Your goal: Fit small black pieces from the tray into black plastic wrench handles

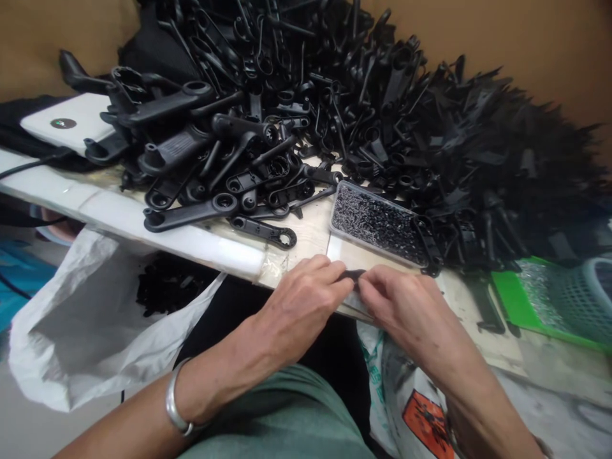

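Observation:
My left hand (308,299) and my right hand (399,296) meet over the table's front edge, fingers closed on one dark plastic part (352,274). Only a short stretch of it shows between the fingertips, so its full shape is hidden. Just beyond my hands lies a clear tray (337,231) filled with small dark pieces. A loose black plastic arm with a ring end (262,231) rests on the table to the left of the tray.
Black plastic arms (306,83) are heaped across the back. A white box (64,121) stands far left. An open white sack (62,325) with black pieces hangs below. On the right are a green tray (509,293) and a blue-grey basket (581,299).

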Demonstrator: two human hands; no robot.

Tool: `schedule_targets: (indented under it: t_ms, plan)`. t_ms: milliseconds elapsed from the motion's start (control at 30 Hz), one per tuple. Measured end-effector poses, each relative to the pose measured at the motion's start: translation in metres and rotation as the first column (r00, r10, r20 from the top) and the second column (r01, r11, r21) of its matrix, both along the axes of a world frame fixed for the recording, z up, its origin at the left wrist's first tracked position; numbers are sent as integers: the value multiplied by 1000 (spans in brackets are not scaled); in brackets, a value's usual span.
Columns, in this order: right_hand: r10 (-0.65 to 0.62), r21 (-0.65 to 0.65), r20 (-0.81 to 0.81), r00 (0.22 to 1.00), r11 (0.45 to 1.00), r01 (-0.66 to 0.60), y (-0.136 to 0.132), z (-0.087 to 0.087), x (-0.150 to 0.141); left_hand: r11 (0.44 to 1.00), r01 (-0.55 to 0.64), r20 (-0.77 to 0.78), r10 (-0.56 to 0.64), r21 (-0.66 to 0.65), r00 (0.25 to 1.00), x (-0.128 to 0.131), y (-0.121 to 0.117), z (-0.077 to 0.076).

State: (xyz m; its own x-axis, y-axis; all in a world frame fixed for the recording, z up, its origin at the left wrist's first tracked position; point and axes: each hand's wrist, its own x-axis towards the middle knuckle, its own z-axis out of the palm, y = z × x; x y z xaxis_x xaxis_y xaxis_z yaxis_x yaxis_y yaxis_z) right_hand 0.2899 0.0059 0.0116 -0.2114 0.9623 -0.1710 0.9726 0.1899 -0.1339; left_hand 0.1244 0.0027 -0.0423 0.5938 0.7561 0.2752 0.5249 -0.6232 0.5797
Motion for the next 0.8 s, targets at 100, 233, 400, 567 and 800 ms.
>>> schedule_targets:
  t_ms: [100,233,400,567,800]
  plan:
    - [101,56,128,987,992,-109,-4,2,-7,1000,12,20,-12,6,1000,-1,1,0]
    - [197,106,298,934,966,-237,-4,4,-12,1000,25,54,-24,-15,998,-2,2,-2]
    - [61,-94,-104,993,993,-71,12,4,5,999,50,-41,-50,-8,998,-5,3,4]
    - [-349,-375,-557,754,915,147,11,-2,21,996,59,-246,-41,64,968,-7,2,16]
    - [-595,-536,-761,259,801,267,-30,-23,40,998,12,-113,-4,67,994,-1,0,7]
